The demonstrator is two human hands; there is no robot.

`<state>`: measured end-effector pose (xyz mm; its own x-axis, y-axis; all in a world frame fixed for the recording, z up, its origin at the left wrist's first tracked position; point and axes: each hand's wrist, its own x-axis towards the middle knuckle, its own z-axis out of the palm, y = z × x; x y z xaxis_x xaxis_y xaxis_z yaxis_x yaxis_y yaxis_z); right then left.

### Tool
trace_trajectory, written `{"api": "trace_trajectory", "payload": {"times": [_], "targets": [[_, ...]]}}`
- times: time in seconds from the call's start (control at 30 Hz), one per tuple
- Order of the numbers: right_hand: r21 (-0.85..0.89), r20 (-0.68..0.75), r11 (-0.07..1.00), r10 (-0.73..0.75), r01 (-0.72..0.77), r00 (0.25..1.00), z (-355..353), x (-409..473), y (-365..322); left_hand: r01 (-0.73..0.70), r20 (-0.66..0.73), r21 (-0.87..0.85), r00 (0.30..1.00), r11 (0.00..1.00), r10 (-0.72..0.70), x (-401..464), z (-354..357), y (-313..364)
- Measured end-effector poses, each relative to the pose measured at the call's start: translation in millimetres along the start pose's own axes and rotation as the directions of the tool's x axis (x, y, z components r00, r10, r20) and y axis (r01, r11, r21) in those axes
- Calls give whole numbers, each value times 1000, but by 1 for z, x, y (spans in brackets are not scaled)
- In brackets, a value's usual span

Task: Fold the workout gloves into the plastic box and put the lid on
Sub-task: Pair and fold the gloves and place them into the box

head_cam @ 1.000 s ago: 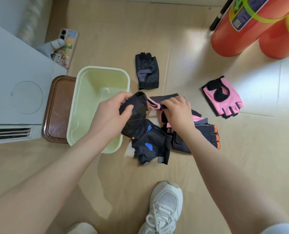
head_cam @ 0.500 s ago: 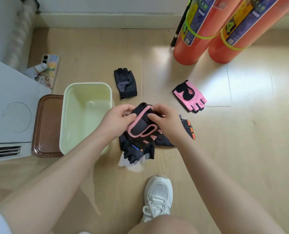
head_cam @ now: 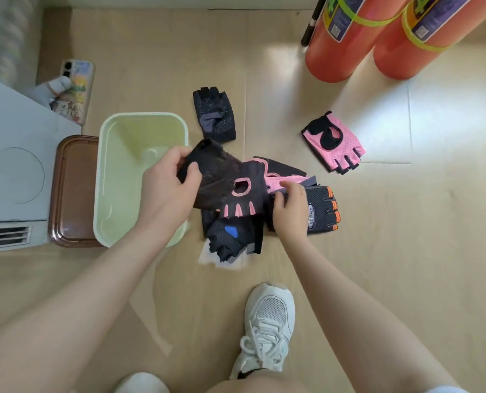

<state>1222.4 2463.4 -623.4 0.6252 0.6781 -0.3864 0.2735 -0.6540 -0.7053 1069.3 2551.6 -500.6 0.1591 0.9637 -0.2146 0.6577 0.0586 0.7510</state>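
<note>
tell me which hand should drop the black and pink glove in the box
Left. The left hand already grips the black and pink glove right beside the box, while the right hand rests on the pile, farther away.

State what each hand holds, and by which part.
Left hand pinches the black-and-pink glove at its wrist end; right hand presses the pile, grip unclear.
</note>
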Motion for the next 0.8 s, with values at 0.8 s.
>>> {"api": "trace_trajectory", "payload": {"times": [0.8], "targets": [[644,-55,753,223,-136,973,-86,-45,-8,105,239,-250,970,962,-44,-30,41,25]]}}
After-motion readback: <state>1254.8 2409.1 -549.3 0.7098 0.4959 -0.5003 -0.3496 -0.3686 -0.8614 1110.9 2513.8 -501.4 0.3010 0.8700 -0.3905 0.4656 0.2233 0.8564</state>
